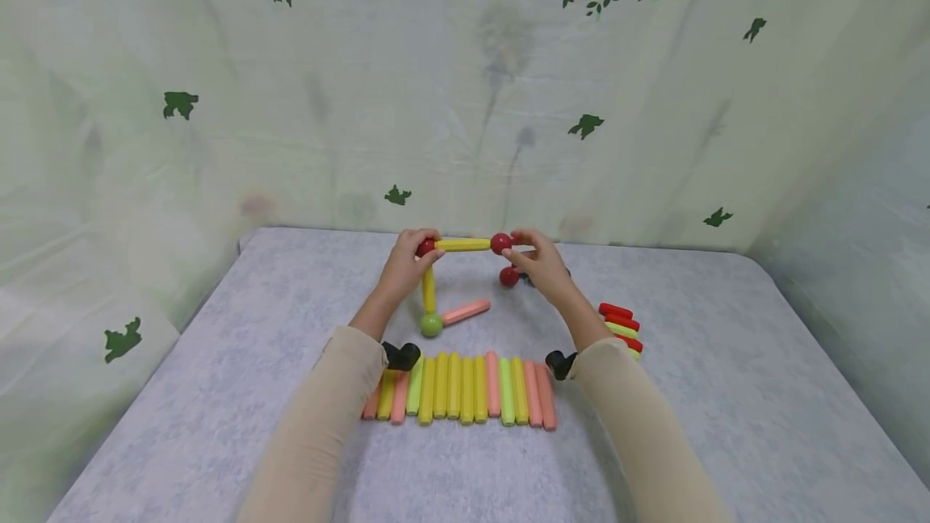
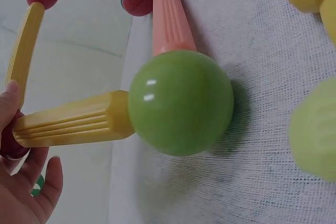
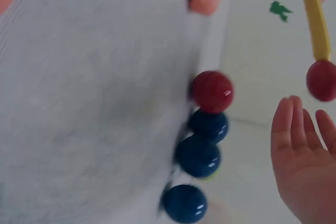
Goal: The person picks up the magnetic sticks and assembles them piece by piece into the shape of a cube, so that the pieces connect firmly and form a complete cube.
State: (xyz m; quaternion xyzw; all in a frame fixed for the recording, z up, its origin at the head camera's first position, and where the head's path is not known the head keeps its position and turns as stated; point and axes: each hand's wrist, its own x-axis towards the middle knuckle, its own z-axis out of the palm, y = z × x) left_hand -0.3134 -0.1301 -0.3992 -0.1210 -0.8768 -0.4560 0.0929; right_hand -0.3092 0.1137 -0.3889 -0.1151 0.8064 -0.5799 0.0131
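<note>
My left hand (image 1: pixel 398 273) pinches a red ball (image 1: pixel 426 248) at the top corner of a joined frame of rods and balls. From that ball a yellow rod (image 1: pixel 429 290) runs down to a green ball (image 1: pixel 431 324) on the table. A pink rod (image 1: pixel 466 312) extends from the green ball along the tabletop. Another yellow rod (image 1: pixel 465 245) reaches sideways to a second red ball (image 1: pixel 500 244), held up in the air. Close beside this ball is my right hand (image 3: pixel 307 163), its fingers extended and a small gap showing in the right wrist view.
Yellow, pink and light green rods (image 1: pixel 467 390) lie in a row in front of the frame. More red and light green rods (image 1: pixel 621 323) are at the right. Behind, a loose red ball (image 3: pixel 212 92) stands by several blue balls (image 3: pixel 198 156). A patterned cloth (image 1: pixel 465 103) hangs beyond the table.
</note>
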